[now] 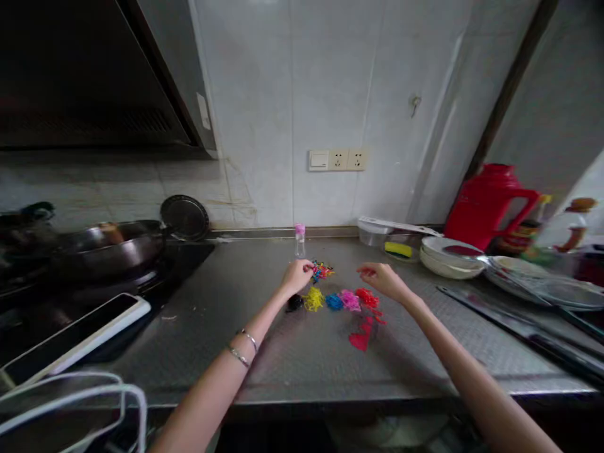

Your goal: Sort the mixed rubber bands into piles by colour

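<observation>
My left hand is closed in a pinch at the left edge of a mixed-colour pile of small rubber bands. Whatever it may hold is too small to make out. My right hand hovers just above and right of the red bands, fingers drawn together, their contents unclear. Sorted by colour in a row lie black bands, yellow bands, blue bands and pink bands. Below the red ones is a flat red piece. A clear bottle with a pink cap stands behind my left hand.
On the left are a pan on the stove and a white device with a dark screen. Stacked bowls, a yellow sponge, a red thermos jug and long dark utensils occupy the right side.
</observation>
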`<state>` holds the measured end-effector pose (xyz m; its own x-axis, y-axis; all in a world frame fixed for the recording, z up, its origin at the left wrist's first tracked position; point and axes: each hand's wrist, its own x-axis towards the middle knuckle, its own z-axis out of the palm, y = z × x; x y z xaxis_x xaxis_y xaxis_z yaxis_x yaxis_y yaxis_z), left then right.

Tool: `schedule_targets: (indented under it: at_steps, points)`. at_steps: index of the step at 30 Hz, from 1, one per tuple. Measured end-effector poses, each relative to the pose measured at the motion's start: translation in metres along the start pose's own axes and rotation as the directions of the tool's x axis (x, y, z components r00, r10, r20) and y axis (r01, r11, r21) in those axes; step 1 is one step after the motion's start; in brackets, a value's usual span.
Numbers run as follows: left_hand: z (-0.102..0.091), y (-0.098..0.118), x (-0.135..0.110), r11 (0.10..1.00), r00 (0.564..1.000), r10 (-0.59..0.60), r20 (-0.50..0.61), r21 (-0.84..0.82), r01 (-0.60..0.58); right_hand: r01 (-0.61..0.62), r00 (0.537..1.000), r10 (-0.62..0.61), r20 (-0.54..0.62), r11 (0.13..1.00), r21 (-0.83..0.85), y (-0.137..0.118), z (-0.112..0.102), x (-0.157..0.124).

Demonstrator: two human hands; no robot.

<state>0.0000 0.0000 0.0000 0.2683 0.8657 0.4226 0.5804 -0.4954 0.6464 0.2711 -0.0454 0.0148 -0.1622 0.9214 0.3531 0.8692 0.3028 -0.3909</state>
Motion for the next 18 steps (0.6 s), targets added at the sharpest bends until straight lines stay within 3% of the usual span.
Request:
schedule_targets:
  at_steps: [6, 12, 18]
  points:
    - [-0.021, -0.03, 0.0, 0.987, 0.984, -0.162, -0.077, -0.029, 0.16, 0.002, 0.992, 0.008, 0.124, 0.997, -0.082, -0.022, 0.021, 0.033]
    - [-0.026, -0.026, -0.004, 0.983, 0.98, -0.174, -0.101, -0.069, 0.168, -0.027, 0.974, 0.073, 0.216, 0.977, -0.21, -0.031, 0.044, 0.05]
    - [-0.041, -0.024, -0.005, 0.982, 0.975, -0.17, -0.145, -0.107, 0.156, -0.011, 0.971, 0.077, 0.226, 0.961, -0.278, -0.035, 0.055, 0.055]
